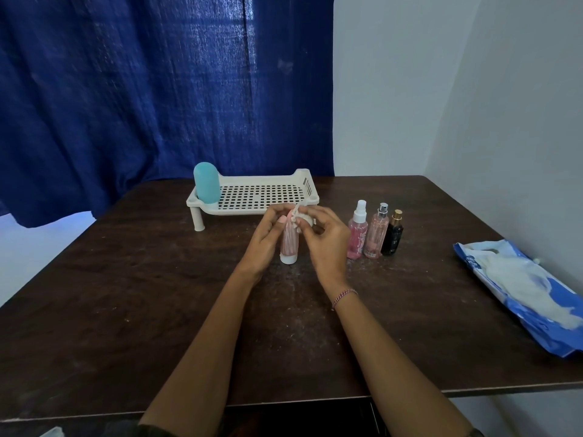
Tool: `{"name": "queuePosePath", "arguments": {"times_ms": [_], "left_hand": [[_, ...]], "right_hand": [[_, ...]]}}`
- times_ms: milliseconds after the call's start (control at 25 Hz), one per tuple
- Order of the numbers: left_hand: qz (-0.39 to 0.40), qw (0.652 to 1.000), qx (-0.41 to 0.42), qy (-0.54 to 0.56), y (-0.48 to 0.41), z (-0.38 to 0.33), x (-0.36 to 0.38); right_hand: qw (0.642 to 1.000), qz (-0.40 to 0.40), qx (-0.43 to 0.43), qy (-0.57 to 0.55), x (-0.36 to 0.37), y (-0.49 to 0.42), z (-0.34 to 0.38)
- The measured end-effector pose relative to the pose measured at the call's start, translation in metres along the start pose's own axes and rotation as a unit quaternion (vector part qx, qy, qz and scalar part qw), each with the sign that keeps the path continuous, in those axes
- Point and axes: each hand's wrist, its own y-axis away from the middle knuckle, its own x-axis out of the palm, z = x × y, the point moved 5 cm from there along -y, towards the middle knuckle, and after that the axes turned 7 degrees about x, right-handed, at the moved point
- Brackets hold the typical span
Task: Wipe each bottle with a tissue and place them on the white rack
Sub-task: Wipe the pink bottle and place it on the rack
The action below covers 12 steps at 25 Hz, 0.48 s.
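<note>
Two bare forearms come in from the near edge, uncovered from elbow to fingers. The right wrist carries a thin braided thread band [344, 297] in pink and white, wound around it just below the right hand [326, 244]. The left hand [264, 244] and its wrist wear nothing. Fingernails are short and plain. At the near edge a strip of dark clothing [151, 432] shows under the left elbow.

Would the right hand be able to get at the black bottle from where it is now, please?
Probably yes, once free: the black bottle stands beyond two pink ones, open from above, but the right hand holds a tissue.
</note>
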Motion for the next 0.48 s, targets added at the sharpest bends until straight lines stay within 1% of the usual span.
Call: {"name": "queuePosePath", "arguments": {"times_ms": [80,280,360,480], "left_hand": [[0.002,1.000,-0.004,0.002,0.0006,-0.0007,0.0011],[-0.018,1.000,-0.011,0.001,-0.0003,0.0003,-0.0033],[-0.027,1.000,-0.010,0.001,-0.0007,0.0006,-0.0054],[-0.019,1.000,-0.003,0.004,-0.0006,0.0002,-0.0041]], "right_hand": [[1.000,0.008,0.002,-0.011,0.0001,0.0011,0.0019],[0.998,0.054,-0.026,-0.016,0.0044,0.0046,0.0083],[0.998,0.054,-0.020,-0.009,0.0047,0.0027,0.0068],[0.999,0.036,0.003,-0.006,0.0035,0.0006,0.0040]]}}
